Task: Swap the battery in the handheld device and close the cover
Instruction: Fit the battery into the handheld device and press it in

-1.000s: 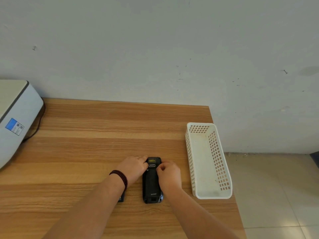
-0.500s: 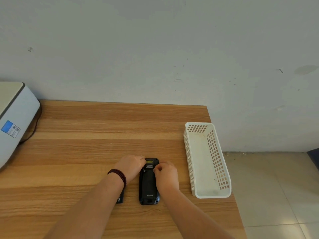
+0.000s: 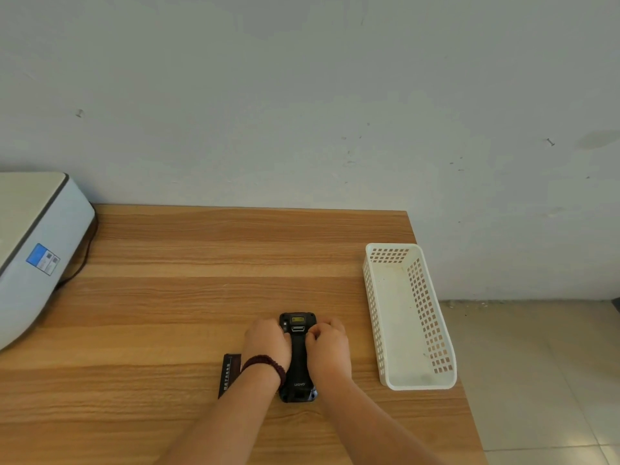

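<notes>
I see my left hand (image 3: 266, 344) and right hand (image 3: 330, 347) curled against either side of the black handheld device (image 3: 298, 360), gripping it face down on the wooden table (image 3: 167, 297). A dark flat battery (image 3: 229, 374) lies just left of my left wrist. Well to the right stands a white perforated basket (image 3: 436, 333), holding nothing I can make out. A white machine (image 3: 33, 256) sits far left.

"UROVO" on handheld device (image 3: 298, 364)

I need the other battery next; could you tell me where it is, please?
The battery lies on the table, just left of the left hand and the handheld device.
</notes>
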Tool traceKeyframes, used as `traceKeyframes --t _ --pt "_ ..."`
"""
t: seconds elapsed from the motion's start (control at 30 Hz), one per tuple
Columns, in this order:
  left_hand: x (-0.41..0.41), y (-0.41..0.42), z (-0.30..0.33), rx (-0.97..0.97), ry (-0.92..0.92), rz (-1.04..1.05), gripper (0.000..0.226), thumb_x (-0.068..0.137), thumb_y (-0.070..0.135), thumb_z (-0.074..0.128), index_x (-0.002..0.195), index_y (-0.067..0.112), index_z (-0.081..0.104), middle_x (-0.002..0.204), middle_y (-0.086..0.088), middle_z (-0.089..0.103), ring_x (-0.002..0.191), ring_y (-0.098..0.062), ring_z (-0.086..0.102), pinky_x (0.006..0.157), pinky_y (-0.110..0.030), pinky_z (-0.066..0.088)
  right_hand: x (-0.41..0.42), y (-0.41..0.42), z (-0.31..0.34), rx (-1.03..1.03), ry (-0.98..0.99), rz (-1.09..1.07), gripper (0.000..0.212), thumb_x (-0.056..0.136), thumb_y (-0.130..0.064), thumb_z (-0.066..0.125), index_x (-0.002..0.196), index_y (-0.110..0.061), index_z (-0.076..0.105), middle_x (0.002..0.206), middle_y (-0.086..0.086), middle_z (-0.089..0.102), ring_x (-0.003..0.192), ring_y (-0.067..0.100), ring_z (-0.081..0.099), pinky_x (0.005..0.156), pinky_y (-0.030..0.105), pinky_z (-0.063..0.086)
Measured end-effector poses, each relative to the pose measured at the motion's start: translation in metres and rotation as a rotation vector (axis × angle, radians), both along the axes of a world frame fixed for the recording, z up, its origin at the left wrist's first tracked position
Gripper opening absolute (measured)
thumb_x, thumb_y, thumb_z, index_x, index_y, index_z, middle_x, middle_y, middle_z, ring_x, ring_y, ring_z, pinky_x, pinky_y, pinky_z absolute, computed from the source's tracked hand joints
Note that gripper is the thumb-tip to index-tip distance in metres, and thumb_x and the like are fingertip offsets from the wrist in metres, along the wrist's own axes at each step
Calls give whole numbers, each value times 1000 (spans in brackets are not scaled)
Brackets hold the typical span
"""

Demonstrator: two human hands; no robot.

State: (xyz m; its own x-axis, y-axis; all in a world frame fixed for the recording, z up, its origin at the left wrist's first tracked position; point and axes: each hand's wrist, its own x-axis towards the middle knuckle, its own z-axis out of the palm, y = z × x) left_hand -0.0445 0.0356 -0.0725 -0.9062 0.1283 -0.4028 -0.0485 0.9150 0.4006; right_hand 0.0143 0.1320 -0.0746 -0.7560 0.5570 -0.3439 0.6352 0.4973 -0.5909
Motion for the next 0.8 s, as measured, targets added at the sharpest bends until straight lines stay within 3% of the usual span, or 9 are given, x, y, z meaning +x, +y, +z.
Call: traceKeyframes --t 0.1,0.23,0.4,0.57,0.8 --pt "-1 10 3 -41 -68 76 16 91 21 57 86 11 68 89 -6 67 80 -21 65 71 -33 56 0 1 -1 -11 10 6 22 100 -20 47 103 -13 68 128 -7 47 96 5 52 80 17 48" --pt "-3 20 2 -69 -153 182 13 90 18 59 92 9 68 96 -8 68 88 -23 65 73 -30 54 0 2 -2 -18 29 3 22 99 -18 49 101 -11 70 127 -4 50 99 7 53 82 20 49" --pt "-2 27 0 -52 -171 264 14 90 16 59 94 7 69 97 -9 67 87 -22 64 63 -27 46 -1 5 -4 -22 37 7 22 98 -16 50 102 -11 71 124 -3 52 98 6 51 79 16 45" --pt "-1 28 -1 -72 -138 228 16 91 12 55 95 7 70 101 -8 67 78 -16 55 58 -23 37 -3 5 -6 -27 46 -12 22 97 -14 51 99 -9 72 120 -3 53 97 7 50 77 15 42" --pt "-3 24 -2 -69 -130 172 16 91 13 56 98 9 70 104 -8 67 94 -20 63 64 -23 41 -3 5 -5 -59 68 -21 18 95 -12 54 92 -10 71 116 -5 52 97 7 52 83 20 50"
